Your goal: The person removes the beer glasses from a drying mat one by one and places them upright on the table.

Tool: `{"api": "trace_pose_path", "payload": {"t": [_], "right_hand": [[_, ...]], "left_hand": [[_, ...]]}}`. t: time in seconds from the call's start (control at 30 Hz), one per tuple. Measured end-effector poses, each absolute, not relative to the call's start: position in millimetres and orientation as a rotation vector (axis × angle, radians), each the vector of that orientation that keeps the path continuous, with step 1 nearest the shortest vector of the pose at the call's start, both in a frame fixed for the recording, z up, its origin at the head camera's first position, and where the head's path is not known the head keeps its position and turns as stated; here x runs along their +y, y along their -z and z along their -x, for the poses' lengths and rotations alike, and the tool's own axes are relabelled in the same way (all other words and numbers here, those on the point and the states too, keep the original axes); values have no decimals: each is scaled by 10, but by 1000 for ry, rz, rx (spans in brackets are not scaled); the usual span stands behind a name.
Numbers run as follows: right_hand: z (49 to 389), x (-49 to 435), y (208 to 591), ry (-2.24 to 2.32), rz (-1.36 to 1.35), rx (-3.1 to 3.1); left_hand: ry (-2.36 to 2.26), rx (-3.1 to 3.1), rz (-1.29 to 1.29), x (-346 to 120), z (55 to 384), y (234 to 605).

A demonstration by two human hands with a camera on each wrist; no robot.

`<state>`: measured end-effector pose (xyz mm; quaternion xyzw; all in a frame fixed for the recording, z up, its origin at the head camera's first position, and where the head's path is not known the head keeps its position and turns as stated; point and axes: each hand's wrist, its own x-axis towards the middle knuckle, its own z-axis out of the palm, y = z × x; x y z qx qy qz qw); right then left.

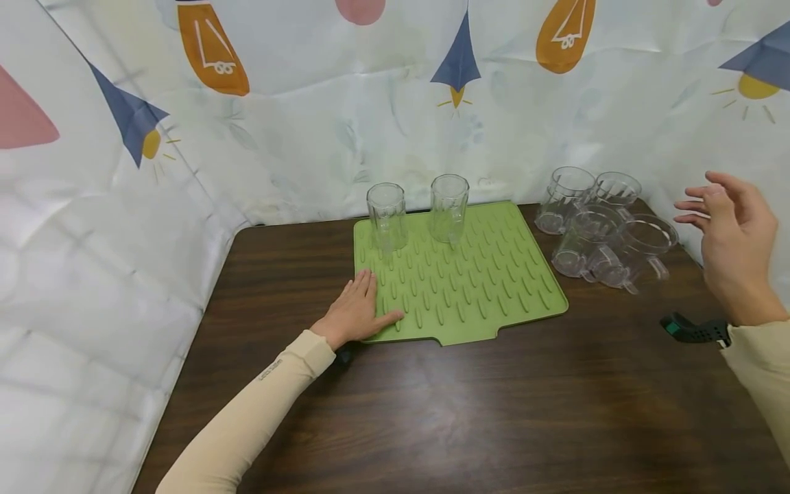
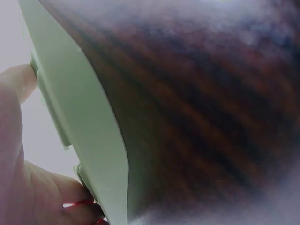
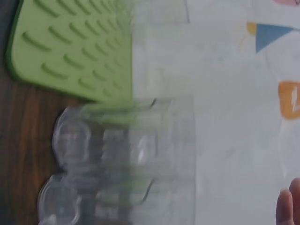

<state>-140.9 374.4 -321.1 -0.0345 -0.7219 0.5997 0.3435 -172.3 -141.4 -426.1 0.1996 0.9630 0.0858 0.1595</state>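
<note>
My left hand lies on the near left corner of a green ridged drying mat, fingers straight and thumb spread. In the left wrist view, thumb and fingertips touch the mat's edge. Two clear glass mugs stand along the mat's back edge, one at left and one near the middle. To the right of the mat, several more clear glass mugs stand close together. My right hand is raised in the air beyond them on the right, fingers loosely bent, holding nothing.
The dark wooden table runs under everything. A white patterned cloth hangs close behind the mat and mugs and along the left side. A black wristband is on the right wrist.
</note>
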Motion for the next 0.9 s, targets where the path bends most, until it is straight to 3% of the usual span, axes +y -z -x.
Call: {"api": "trace_pose_path", "payload": {"t": [0.47, 0.9], "right_hand": [[1599, 3103, 3049, -1463, -199, -2114], [1851, 2512, 3323, -1669, -369, -2103]], "left_hand": [[-212, 2743, -569, -1417, 1744, 4271], [-172, 2747, -568, -1402, 1749, 4288]]}}
